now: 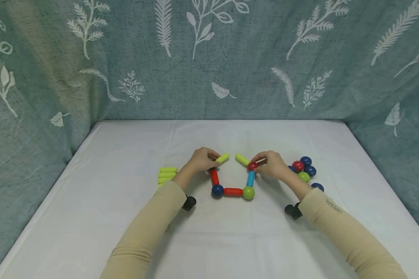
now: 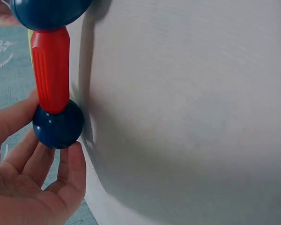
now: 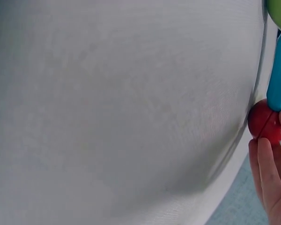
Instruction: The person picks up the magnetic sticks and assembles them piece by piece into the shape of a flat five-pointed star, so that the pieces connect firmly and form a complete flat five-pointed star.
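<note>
On the white table lies an open frame of balls and short rods. My left hand (image 1: 202, 159) grips a dark blue ball (image 2: 58, 125) between thumb and fingers, at the end of a red rod (image 2: 51, 70). A yellow-green rod (image 1: 223, 158) points inward from that corner. Opposite, my right hand (image 1: 270, 164) pinches a red ball (image 1: 252, 166), which joins a light blue rod (image 1: 250, 179) and a second yellow-green rod (image 1: 242, 159). These two rods angle toward each other with a gap between their tips. Nearer me, another red rod (image 1: 233, 192) links a blue ball (image 1: 217, 191) and a green ball (image 1: 248, 193).
Several loose yellow-green rods (image 1: 167, 170) lie in a stack at the left, partly hidden by my left forearm. Loose blue, red and green balls (image 1: 304, 177) cluster beyond my right forearm. A teal leaf-patterned cloth (image 1: 209, 77) hangs behind the white table (image 1: 209, 248).
</note>
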`<state>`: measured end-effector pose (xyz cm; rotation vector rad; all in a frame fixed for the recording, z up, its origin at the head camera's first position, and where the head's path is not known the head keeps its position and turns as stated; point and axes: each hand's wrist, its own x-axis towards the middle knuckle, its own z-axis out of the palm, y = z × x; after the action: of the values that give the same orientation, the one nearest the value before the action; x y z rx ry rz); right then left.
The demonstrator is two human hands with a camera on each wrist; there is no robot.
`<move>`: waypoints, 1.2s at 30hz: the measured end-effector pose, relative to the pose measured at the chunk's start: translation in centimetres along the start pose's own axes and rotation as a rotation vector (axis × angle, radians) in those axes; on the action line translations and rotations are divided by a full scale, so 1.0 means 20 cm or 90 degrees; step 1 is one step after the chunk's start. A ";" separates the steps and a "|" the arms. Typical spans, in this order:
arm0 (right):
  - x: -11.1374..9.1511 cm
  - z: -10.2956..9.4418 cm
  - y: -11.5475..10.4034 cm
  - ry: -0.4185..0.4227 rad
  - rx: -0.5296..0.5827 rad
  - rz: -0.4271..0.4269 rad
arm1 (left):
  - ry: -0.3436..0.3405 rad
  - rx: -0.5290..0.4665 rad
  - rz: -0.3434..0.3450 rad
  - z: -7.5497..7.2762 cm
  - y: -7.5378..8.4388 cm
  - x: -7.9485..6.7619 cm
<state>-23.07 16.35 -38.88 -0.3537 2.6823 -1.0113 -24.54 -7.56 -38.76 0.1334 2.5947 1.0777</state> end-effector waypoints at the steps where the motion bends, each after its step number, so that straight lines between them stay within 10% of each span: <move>1: 0.00 0.00 0.00 -0.002 0.001 -0.001 | 0.004 -0.003 0.000 0.00 0.00 0.00; 23: -0.16 -0.47 0.27 0.023 0.091 0.007 | 0.061 -0.020 0.004 0.02 -0.03 -0.02; 36: -0.19 -0.53 0.51 0.022 0.076 0.083 | 0.067 -0.032 0.011 0.01 -0.06 -0.04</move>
<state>-24.22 31.41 -37.49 -0.1372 2.6205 -1.1416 -23.69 -8.43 -39.44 0.0906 2.6603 1.1863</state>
